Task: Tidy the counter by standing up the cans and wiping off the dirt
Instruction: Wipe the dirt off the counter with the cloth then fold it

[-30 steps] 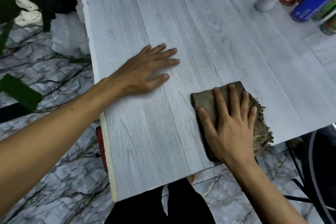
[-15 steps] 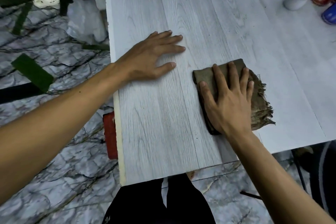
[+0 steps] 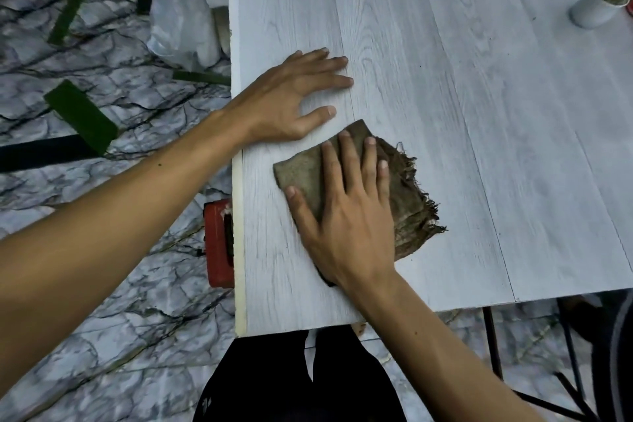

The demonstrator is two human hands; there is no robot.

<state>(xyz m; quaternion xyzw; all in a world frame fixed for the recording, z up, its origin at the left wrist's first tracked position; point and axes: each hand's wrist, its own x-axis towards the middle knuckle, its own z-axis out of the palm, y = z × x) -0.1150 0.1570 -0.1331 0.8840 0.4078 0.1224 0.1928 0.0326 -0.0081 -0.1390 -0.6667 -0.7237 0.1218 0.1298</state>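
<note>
A folded brown cloth (image 3: 406, 202) with a frayed right edge lies on the pale wood-grain counter (image 3: 479, 113) near its front left corner. My right hand (image 3: 346, 212) presses flat on the cloth, fingers straight and spread. My left hand (image 3: 291, 103) rests flat on the counter just beyond the cloth, close to the left edge, fingers extended. No cans are in view; only a red sliver shows at the far right edge.
A small white vase (image 3: 594, 8) with green stems stands at the counter's far right. A red object (image 3: 217, 243) sits below the counter's left edge. Green strips (image 3: 80, 116), a white plastic bag (image 3: 185, 27) and white shoes lie on the marble floor to the left.
My right hand has slid the cloth leftward toward the counter's left edge, turning it slightly. The view has shifted left, so the cans at the far right have left the frame.
</note>
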